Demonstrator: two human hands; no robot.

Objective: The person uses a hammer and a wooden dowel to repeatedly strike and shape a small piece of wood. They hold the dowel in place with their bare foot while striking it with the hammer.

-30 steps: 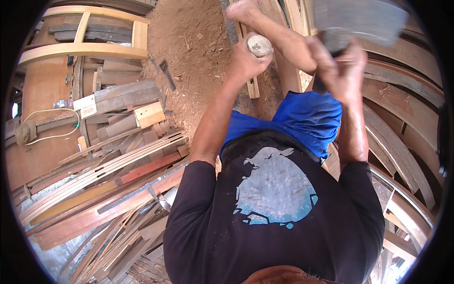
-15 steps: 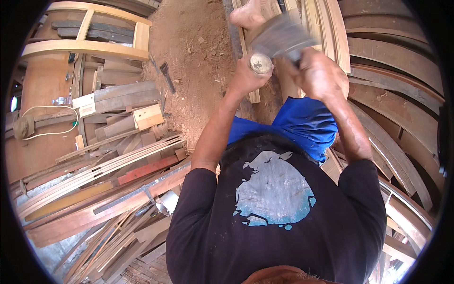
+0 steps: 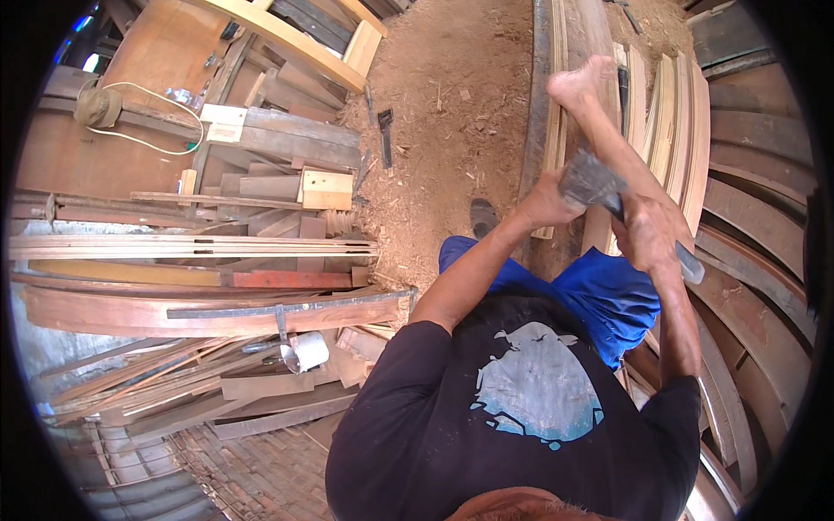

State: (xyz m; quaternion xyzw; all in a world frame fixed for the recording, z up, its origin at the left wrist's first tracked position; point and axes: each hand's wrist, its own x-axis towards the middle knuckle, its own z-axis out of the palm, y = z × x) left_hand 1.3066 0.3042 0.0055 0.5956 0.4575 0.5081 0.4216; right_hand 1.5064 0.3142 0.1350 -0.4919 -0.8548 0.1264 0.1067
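My right hand (image 3: 647, 234) is closed round the handle of a mallet-like tool, whose broad, battered grey head (image 3: 592, 181) points to the left. Its dark handle ends in a pale grey butt (image 3: 691, 263) beyond my wrist. Fingers curled, my left hand (image 3: 552, 204) sits directly beside and partly under that head. The round-ended handle in my left hand, plain a moment ago, is now covered by the head. Beneath my hands lie wooden boards (image 3: 599, 230), and my bare foot (image 3: 580, 82) rests on long timber.
Pale wooden strips (image 3: 678, 130) lie right of my leg, beside a dark-handled tool (image 3: 623, 87). Curved planks (image 3: 756, 234) are stacked at the right. Sawdust and shavings cover the floor (image 3: 452, 130). Timber piles (image 3: 200, 247) and a white cup-like container (image 3: 306, 352) are at the left.
The mallet-like tool, blurred in a swing before, has come down over the handle in my left hand, hiding its round end. The whole view has turned, shifting my hands right and lower.
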